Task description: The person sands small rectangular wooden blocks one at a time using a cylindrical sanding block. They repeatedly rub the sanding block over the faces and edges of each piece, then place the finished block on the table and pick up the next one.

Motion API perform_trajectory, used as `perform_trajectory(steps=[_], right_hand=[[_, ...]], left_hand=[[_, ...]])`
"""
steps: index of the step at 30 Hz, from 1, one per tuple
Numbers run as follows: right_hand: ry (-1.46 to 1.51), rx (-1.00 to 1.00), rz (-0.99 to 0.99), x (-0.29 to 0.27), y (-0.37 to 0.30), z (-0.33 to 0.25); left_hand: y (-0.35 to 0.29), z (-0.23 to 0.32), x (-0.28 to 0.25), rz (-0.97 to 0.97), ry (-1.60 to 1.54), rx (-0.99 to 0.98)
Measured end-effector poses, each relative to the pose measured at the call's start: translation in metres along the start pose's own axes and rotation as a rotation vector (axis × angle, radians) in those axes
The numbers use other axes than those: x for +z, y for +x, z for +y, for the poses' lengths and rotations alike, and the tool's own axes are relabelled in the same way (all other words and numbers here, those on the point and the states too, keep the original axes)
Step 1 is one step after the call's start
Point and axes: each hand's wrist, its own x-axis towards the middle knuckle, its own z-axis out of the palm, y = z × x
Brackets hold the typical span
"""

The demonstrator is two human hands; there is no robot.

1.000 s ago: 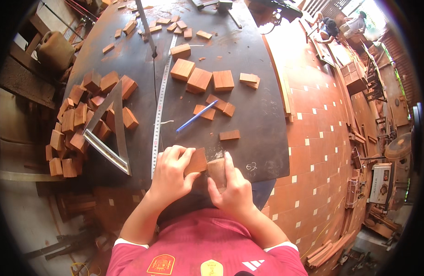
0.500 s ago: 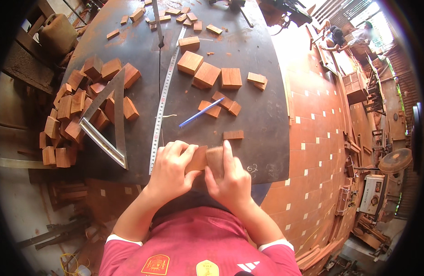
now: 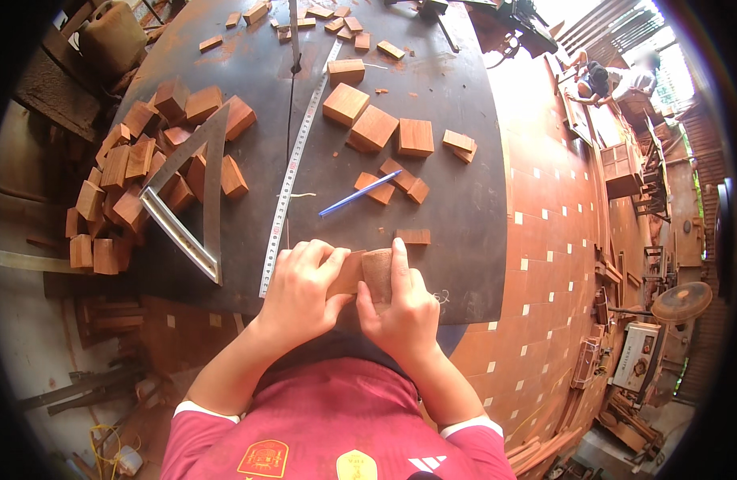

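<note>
Near the table's front edge, my left hand point(image 3: 304, 284) is closed on a reddish-brown wood piece point(image 3: 349, 272), pinched between thumb and fingers. My right hand point(image 3: 400, 298) grips a dull brown block point(image 3: 377, 270) with a rough-looking face, its index finger stretched along the right side. The two pieces meet or overlap between my hands; whether they touch cannot be made out. Just beyond my right fingertip lies a small wooden block point(image 3: 414, 237). A steel tape measure strip point(image 3: 292, 172) runs away from beside my left hand. Farther off, a blue pen point(image 3: 360, 193) rests across small blocks point(image 3: 376, 189).
Many wooden blocks point(image 3: 128, 180) are heaped at the left, with a metal triangular square point(image 3: 212, 200) against them. Larger blocks point(image 3: 374, 129) sit mid-table. A thin upright blade point(image 3: 295, 40) rises from the dark tabletop point(image 3: 456, 208). Two people point(image 3: 616, 80) are at the far right.
The block in my right hand has tilted, and its rough face shows more plainly. Both hands keep their grips. The whole view has shifted slightly.
</note>
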Motion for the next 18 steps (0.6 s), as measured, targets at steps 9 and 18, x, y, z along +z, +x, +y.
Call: perform_trajectory(steps=[9,18], right_hand=[[0.025,0.034,-0.033,-0.011,-0.026,-0.005],[0.080,0.034,-0.018,-0.008,-0.021,-0.004]], left_hand=[[0.002,0.001,-0.001,-0.009,-0.014,-0.014],[-0.001,0.001,0.001,0.004,0.014,-0.010]])
